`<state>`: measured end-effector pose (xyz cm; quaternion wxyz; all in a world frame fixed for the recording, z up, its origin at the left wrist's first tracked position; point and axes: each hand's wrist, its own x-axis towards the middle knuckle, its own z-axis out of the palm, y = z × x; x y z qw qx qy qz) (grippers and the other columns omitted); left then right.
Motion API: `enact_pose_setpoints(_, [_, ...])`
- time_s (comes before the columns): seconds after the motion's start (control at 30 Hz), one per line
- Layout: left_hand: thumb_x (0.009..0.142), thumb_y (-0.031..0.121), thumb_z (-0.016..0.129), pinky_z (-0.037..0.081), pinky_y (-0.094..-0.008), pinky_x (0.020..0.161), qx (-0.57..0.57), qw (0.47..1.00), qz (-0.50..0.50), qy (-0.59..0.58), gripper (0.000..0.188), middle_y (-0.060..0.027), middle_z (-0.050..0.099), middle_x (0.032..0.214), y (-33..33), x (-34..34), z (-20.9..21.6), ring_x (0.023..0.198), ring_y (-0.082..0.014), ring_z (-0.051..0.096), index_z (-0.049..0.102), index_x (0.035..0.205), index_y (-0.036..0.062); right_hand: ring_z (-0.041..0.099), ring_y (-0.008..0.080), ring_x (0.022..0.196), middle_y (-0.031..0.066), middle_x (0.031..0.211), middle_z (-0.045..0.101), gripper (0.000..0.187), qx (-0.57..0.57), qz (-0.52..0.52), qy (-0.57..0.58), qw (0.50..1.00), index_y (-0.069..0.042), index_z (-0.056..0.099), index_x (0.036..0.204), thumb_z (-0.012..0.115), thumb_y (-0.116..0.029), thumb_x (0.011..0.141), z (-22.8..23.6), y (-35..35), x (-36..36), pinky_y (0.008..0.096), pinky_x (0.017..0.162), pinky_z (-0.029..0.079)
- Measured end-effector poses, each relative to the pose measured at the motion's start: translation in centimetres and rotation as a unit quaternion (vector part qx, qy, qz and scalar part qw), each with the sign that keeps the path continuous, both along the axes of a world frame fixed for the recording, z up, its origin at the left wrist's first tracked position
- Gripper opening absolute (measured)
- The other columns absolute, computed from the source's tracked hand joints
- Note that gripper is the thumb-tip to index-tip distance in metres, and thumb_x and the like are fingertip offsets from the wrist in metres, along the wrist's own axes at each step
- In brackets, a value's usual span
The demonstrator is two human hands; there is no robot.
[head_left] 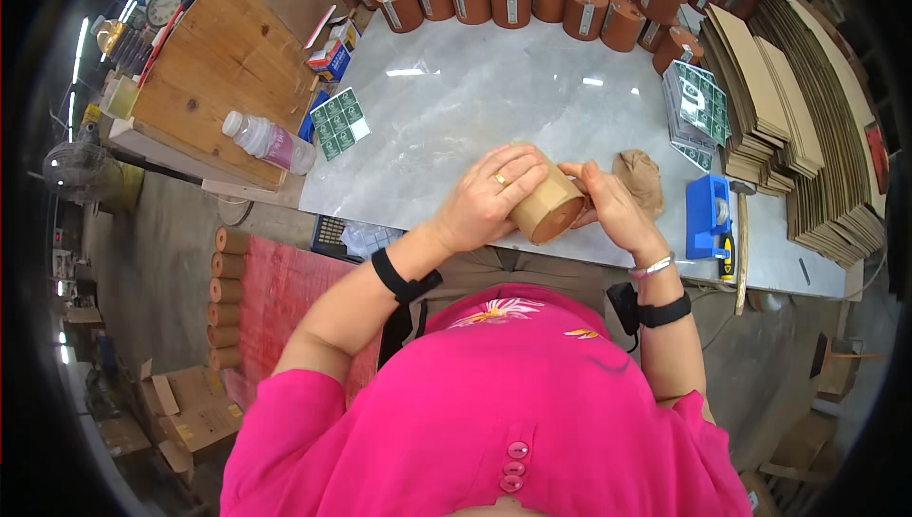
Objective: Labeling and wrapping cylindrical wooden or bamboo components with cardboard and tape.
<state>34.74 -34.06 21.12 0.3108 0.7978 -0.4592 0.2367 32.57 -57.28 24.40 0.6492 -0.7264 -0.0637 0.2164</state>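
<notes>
A cylinder wrapped in tan paper (551, 201) is tilted in front of me at the near edge of the table, its round end toward me. My left hand (492, 192) is wrapped over its left side, thumb and fingers closed on it. From the right, my right hand (616, 211) holds the cylinder's other side, its fingertips partly hidden behind it. Just beyond my right hand lies a crumpled brown piece (638, 181), cloth or paper; I cannot tell which.
Reddish-brown cylinders (511, 0) with metal strips are stacked along the far edge of the grey table (456, 89). Green label sheets (340, 124) and a plastic bottle (271, 142) lie left. Right are a blue tape dispenser (705, 217), a hammer (742, 251) and flat cardboard (826, 137).
</notes>
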Motion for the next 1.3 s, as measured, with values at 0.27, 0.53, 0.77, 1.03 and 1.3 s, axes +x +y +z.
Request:
enact_pose_setpoints(0.27, [0.078,0.007,0.068,0.038,-0.0505,0.113,0.174,0.974,-0.043,-0.141,0.059,-0.0120,0.056,0.138,0.5,1.0,1.7,0.135,-0.0323,0.049,0.055,0.135,0.0105,0.065,0.0155,0.093,0.0137,0.108,0.066,0.059,0.065,-0.051,-0.085,0.993,0.007,0.052,0.132,0.069,-0.034,0.094,-2.7,1.0,-2.4,0.0282,0.076,0.055])
enact_pose_setpoints(0.53, [0.081,0.013,0.074,0.041,-0.0436,0.109,-0.297,0.695,-0.009,0.655,0.066,-0.0160,0.052,0.139,-4.1,-2.3,2.9,0.133,-0.0289,0.048,0.045,0.139,0.0050,0.064,0.0249,0.110,0.0207,0.120,0.064,0.076,0.023,-0.206,-0.208,0.956,0.011,0.039,0.141,0.076,-0.029,0.088,-2.8,1.0,-4.8,0.0346,0.089,0.053])
enact_pose_setpoints(0.77, [0.076,0.017,0.080,0.050,-0.0374,0.098,-0.263,0.666,-0.109,0.690,0.073,-0.0116,0.059,0.126,-9.9,-0.7,5.3,0.115,-0.0214,0.060,0.045,0.139,0.0029,0.062,0.0333,0.111,0.0229,0.123,0.061,0.070,-0.091,-0.295,-0.306,0.900,0.007,0.046,0.136,0.078,-0.027,0.085,0.6,-3.7,-7.1,0.0391,0.094,0.049])
enact_pose_setpoints(1.03, [0.077,0.021,0.079,0.050,-0.0352,0.097,-0.163,0.640,-0.280,0.697,0.075,-0.0122,0.059,0.126,-20.1,4.0,4.7,0.113,-0.0204,0.060,0.043,0.141,0.0028,0.062,0.0273,0.077,0.0160,0.083,0.065,0.031,-0.272,-0.532,-0.140,0.790,0.006,0.070,0.088,0.069,-0.025,0.092,-4.5,-16.1,-9.9,0.0376,0.070,0.047])
enact_pose_setpoints(1.3, [0.074,0.021,0.081,0.051,-0.0332,0.094,-0.054,0.638,-0.310,0.703,0.081,-0.0110,0.059,0.125,-24.2,5.5,3.0,0.113,-0.0187,0.060,0.042,0.142,0.0022,0.058,0.0244,0.069,0.0135,0.080,0.063,0.023,-0.186,-0.540,-0.133,0.810,0.004,0.069,0.079,0.069,-0.016,0.090,-6.0,-15.4,-9.4,0.0364,0.064,0.044])
